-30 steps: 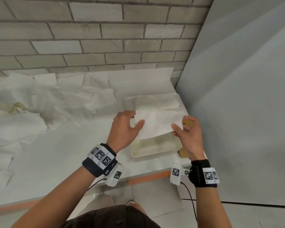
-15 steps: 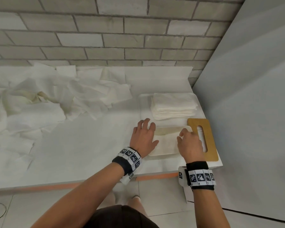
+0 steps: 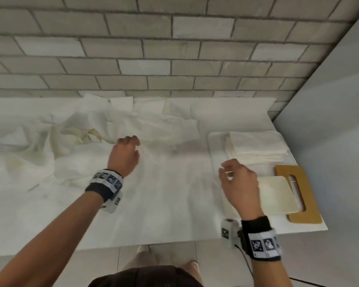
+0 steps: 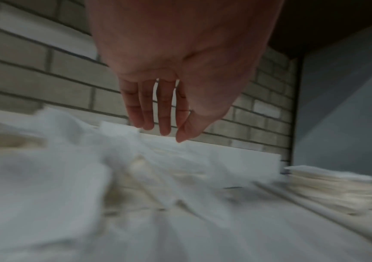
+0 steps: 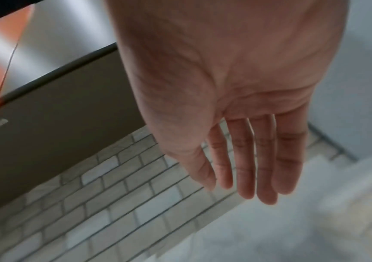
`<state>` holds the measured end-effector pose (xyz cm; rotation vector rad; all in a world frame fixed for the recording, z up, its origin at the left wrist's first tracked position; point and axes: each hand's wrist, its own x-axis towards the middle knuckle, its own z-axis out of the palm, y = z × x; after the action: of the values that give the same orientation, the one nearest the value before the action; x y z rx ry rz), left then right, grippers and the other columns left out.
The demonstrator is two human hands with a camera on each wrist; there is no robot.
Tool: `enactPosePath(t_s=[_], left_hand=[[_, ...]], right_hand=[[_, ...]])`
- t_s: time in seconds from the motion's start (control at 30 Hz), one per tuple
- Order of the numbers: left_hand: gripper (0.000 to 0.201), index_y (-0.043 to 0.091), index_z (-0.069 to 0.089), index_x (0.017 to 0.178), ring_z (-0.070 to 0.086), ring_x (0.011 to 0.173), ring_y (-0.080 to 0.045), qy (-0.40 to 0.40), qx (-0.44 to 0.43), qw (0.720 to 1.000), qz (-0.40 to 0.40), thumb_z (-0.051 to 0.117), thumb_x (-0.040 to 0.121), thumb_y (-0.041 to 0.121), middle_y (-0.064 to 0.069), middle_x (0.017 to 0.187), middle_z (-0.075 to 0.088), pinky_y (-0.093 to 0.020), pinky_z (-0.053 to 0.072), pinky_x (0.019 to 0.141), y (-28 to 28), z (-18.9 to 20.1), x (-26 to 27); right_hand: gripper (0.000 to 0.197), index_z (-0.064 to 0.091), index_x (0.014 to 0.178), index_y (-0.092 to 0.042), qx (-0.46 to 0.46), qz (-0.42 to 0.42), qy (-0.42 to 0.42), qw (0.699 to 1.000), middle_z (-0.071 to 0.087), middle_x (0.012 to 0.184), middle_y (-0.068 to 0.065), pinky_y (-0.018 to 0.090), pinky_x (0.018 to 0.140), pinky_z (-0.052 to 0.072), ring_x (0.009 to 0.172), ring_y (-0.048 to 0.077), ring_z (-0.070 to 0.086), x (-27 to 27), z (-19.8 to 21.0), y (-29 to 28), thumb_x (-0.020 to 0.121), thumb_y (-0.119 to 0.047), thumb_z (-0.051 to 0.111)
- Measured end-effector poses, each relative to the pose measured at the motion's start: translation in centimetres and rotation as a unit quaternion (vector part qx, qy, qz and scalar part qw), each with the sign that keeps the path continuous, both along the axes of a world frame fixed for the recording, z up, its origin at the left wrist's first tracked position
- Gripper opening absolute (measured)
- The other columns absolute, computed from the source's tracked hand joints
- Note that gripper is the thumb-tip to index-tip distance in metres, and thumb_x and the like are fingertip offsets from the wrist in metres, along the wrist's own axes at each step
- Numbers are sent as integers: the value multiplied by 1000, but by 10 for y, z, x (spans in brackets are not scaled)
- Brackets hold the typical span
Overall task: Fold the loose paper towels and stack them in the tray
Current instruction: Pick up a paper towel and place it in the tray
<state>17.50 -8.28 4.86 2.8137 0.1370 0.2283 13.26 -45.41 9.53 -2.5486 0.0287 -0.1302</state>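
Note:
Loose white paper towels (image 3: 95,129) lie crumpled across the table's left and back. My left hand (image 3: 131,141) hovers at the pile's right edge with relaxed fingers and holds nothing; the left wrist view shows its fingers (image 4: 164,115) straight above the towels (image 4: 68,159). At the right stands the white tray (image 3: 211,146) with a stack of folded towels (image 3: 257,148) in its far half, also seen blurred as the stack (image 4: 332,186). A flat cream sheet (image 3: 276,193) lies nearer me. My right hand (image 3: 228,168) hangs over the tray's near left side, its fingers (image 5: 247,168) relaxed and empty.
A wooden board with a handle slot (image 3: 305,204) lies at the table's near right corner, partly under the cream sheet. A brick wall (image 3: 174,59) backs the table and a grey panel (image 3: 330,121) closes the right side. The table's front edge (image 3: 153,243) is close to my body.
Both hands have left the sheet they pressed in the tray. My left hand moved left and back to the loose pile; my right hand lifted off the tray.

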Motion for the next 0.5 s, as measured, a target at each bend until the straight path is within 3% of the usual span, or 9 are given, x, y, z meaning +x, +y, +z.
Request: enactPosePath(t_s=[0.07, 0.17, 0.23, 0.33, 0.43, 0.5], left_hand=[[41, 8, 62, 119, 61, 109, -47, 11, 35, 999, 27, 77, 81, 2, -21, 118, 65, -54, 56, 84, 56, -1, 6], [57, 19, 57, 139, 50, 131, -45, 61, 55, 996, 26, 80, 88, 13, -13, 141, 57, -60, 49, 99, 115, -8, 12], [42, 24, 65, 130, 58, 125, -39, 80, 49, 995, -20, 80, 91, 19, -7, 134, 63, -55, 50, 98, 134, -14, 13], [9, 25, 75, 99, 69, 102, -30, 60, 35, 994, -85, 80, 92, 22, 2, 109, 73, -46, 53, 88, 147, -21, 10], [6, 22, 76, 98, 69, 101, -26, -2, -34, 993, -111, 79, 94, 25, 4, 105, 76, -43, 54, 91, 154, -17, 7], [10, 19, 76, 104, 66, 108, -19, -44, -106, 988, -104, 76, 97, 26, 5, 110, 75, -38, 52, 99, 154, -3, 4]], right_hand=[[9, 69, 107, -30, 27, 19, 37, 999, 78, 97, -7, 37, 81, 62, 88, 16, 75, 17, -19, 56, 101, -37, 69], [21, 66, 116, -29, 40, 11, 128, 991, 77, 111, -3, 38, 92, 57, 109, 22, 70, 55, -61, 130, 102, -45, 65], [40, 58, 134, -23, 59, -9, 171, 983, 69, 129, 5, 42, 99, 51, 125, 29, 61, 78, -90, 170, 103, -48, 62], [65, 46, 149, -25, 12, -54, 185, 981, 50, 142, 13, 51, 104, 45, 131, 38, 50, 97, -123, 214, 97, -60, 63], [60, 53, 143, -32, -28, -98, 225, 969, 43, 142, 12, 53, 105, 37, 130, 38, 42, 106, -138, 236, 91, -61, 65], [49, 63, 133, -23, 35, -113, 226, 967, 50, 136, 12, 48, 101, 37, 130, 38, 46, 112, -135, 239, 92, -48, 69]])
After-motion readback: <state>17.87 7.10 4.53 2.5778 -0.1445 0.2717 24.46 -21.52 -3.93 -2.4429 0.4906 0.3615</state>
